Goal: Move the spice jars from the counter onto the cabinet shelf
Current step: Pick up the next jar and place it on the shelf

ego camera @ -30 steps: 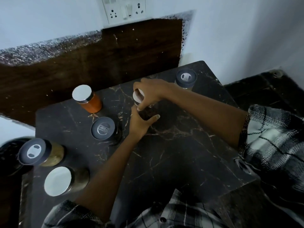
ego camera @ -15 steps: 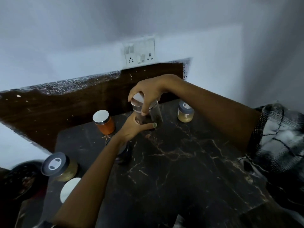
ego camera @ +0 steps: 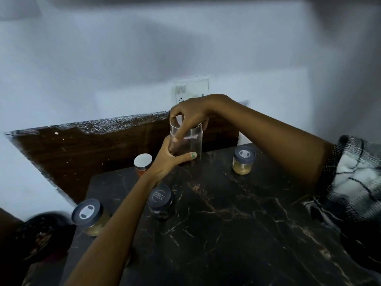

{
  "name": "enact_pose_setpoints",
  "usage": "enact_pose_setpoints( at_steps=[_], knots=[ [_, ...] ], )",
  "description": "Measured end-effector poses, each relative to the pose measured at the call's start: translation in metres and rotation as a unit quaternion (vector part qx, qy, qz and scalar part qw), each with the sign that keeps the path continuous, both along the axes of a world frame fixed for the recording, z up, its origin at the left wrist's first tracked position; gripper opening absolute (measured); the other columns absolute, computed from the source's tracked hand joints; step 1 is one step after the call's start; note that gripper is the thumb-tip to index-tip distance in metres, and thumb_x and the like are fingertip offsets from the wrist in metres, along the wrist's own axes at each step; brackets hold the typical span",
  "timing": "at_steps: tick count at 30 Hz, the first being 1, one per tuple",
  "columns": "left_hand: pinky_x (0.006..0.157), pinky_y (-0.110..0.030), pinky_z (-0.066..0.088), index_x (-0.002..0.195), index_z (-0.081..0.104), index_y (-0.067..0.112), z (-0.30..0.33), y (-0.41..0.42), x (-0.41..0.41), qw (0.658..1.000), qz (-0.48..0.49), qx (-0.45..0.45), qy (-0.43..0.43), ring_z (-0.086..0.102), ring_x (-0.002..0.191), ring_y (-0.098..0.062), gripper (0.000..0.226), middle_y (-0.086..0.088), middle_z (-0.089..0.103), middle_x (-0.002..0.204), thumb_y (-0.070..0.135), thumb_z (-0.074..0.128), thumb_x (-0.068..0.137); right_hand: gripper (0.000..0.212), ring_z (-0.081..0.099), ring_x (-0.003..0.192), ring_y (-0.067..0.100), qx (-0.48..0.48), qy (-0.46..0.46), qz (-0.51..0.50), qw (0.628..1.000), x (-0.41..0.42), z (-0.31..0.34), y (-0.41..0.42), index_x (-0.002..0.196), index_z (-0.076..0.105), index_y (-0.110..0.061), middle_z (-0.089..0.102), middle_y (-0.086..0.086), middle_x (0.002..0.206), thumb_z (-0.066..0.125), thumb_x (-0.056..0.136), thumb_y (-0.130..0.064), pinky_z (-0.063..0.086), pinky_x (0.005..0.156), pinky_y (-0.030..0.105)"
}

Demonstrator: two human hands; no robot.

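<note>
Both hands hold 1 tall glass jar (ego camera: 190, 145) above the back part of the dark marble worktop (ego camera: 226, 213). The jar stands upright, its long axis vertical, silver lid up, with dark spice in its lower part. The right hand (ego camera: 190, 114) comes down from above, fingers curled over the lid and thumb laid down the glass wall. The left hand (ego camera: 169, 159) wraps the lower body from the left, its thumb with a green nail lying across the front.

4 other jars stand upright on the worktop. An orange jar with a silver lid (ego camera: 142, 164) is just behind the left wrist. A dark-lidded jar of dark contents (ego camera: 160, 201) stands just right of the left forearm. A grey-lidded jar of pale spice (ego camera: 90, 216) is near the left edge, and a similar one (ego camera: 243, 161) stands to the right of the held jar, apart from it. A wall socket plate (ego camera: 191, 89) sits behind the right hand.
</note>
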State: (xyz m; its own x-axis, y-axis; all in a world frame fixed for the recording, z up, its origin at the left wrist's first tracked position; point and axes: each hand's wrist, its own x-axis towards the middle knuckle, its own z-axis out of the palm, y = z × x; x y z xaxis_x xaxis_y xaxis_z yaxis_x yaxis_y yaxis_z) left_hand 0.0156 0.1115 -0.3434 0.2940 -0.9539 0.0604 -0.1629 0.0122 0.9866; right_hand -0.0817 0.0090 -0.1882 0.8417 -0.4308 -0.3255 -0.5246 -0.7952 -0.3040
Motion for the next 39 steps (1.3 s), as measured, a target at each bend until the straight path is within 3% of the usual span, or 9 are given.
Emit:
enact_pose_setpoints(
  at_steps=[3, 6, 9, 12, 18, 22, 29, 35, 39],
  knots=[
    [0.104, -0.045, 0.043, 0.138, 0.032, 0.023, 0.009, -0.001, -0.006, 0.998, 0.052, -0.023, 0.001, 0.052, 0.122, -0.019, 0.098, 0.000, 0.053, 0.132, 0.037, 0.085, 0.057, 0.056, 0.057, 0.082, 0.018, -0.078, -0.049, -0.033, 0.995, 0.001, 0.003, 0.002, 0.103, 0.054, -0.019, 0.054, 0.001, 0.103, 0.060, 0.074, -0.066, 0.053, 0.050, 0.027],
    [0.105, -0.046, 0.043, 0.137, 0.036, 0.018, 0.018, -0.001, -0.006, 0.998, 0.053, -0.032, -0.019, 0.053, 0.120, -0.019, 0.085, -0.003, 0.054, 0.132, 0.031, 0.082, 0.067, 0.065, 0.057, 0.088, 0.021, -0.079, -0.038, -0.037, 0.995, 0.004, 0.013, 0.004, 0.108, 0.054, -0.017, 0.054, 0.003, 0.109, 0.052, 0.075, -0.073, 0.058, 0.061, 0.033],
    [0.105, -0.046, 0.042, 0.134, 0.042, 0.017, 0.023, 0.002, -0.003, 0.999, 0.033, -0.033, -0.001, 0.054, 0.120, -0.019, 0.084, -0.003, 0.057, 0.130, 0.035, 0.079, 0.061, 0.058, 0.055, 0.104, 0.024, 0.001, 0.005, -0.003, 1.000, 0.004, 0.028, 0.010, 0.123, 0.050, -0.028, 0.050, -0.002, 0.120, 0.064, 0.076, -0.059, 0.057, 0.076, 0.042],
    [0.105, -0.047, 0.043, 0.134, 0.042, 0.020, 0.021, 0.004, 0.000, 0.999, 0.015, -0.027, 0.014, 0.055, 0.120, -0.019, 0.087, -0.002, 0.057, 0.129, 0.039, 0.084, 0.059, 0.046, 0.058, 0.104, 0.027, 0.011, 0.012, 0.007, 1.000, 0.004, 0.035, 0.012, 0.116, 0.054, -0.029, 0.053, -0.004, 0.109, 0.072, 0.076, -0.044, 0.058, 0.066, 0.034],
    [0.092, -0.047, 0.053, 0.123, 0.046, 0.029, 0.026, 0.003, 0.001, 0.996, 0.050, -0.031, 0.073, 0.060, 0.113, -0.016, 0.091, 0.002, 0.062, 0.121, 0.051, 0.087, 0.046, 0.057, 0.058, 0.101, 0.027, -0.079, -0.009, -0.053, 0.995, 0.005, 0.031, 0.013, 0.110, 0.059, -0.017, 0.056, 0.002, 0.116, 0.065, 0.073, -0.061, 0.059, 0.064, 0.038],
    [0.092, -0.050, 0.052, 0.123, 0.051, 0.023, 0.029, 0.007, 0.003, 0.995, 0.025, -0.022, 0.091, 0.060, 0.114, -0.019, 0.082, 0.000, 0.064, 0.122, 0.047, 0.087, 0.053, 0.051, 0.052, 0.108, 0.025, -0.011, 0.005, -0.020, 1.000, 0.001, 0.035, 0.013, 0.119, 0.051, -0.026, 0.048, -0.003, 0.118, 0.069, 0.077, -0.049, 0.057, 0.074, 0.039],
    [0.095, -0.052, 0.050, 0.131, 0.046, 0.020, 0.032, 0.007, -0.005, 0.994, 0.000, -0.024, 0.109, 0.055, 0.120, -0.024, 0.087, -0.003, 0.058, 0.131, 0.039, 0.083, 0.055, 0.057, 0.053, 0.074, 0.014, -0.070, -0.039, -0.078, 0.994, -0.002, 0.033, 0.005, 0.101, 0.061, -0.014, 0.056, -0.003, 0.088, 0.067, 0.070, -0.062, 0.047, 0.055, 0.024],
    [0.097, -0.053, 0.048, 0.127, 0.052, 0.025, 0.034, 0.006, -0.005, 0.994, -0.006, -0.027, 0.103, 0.055, 0.121, -0.021, 0.074, 0.000, 0.059, 0.129, 0.035, 0.080, 0.059, 0.053, 0.056, 0.103, 0.024, -0.014, -0.015, -0.047, 0.999, -0.008, 0.041, 0.006, 0.116, 0.054, -0.024, 0.054, 0.000, 0.116, 0.076, 0.072, -0.044, 0.056, 0.074, 0.037],
    [0.093, -0.045, 0.052, 0.123, 0.052, 0.028, 0.038, 0.005, -0.007, 0.992, -0.022, -0.040, 0.117, 0.058, 0.118, -0.020, 0.075, 0.000, 0.061, 0.126, 0.036, 0.083, 0.055, 0.047, 0.057, 0.083, 0.017, -0.010, -0.086, -0.072, 0.994, -0.009, 0.041, 0.002, 0.098, 0.062, -0.017, 0.058, 0.001, 0.103, 0.078, 0.067, -0.048, 0.049, 0.056, 0.024]
  ],
)
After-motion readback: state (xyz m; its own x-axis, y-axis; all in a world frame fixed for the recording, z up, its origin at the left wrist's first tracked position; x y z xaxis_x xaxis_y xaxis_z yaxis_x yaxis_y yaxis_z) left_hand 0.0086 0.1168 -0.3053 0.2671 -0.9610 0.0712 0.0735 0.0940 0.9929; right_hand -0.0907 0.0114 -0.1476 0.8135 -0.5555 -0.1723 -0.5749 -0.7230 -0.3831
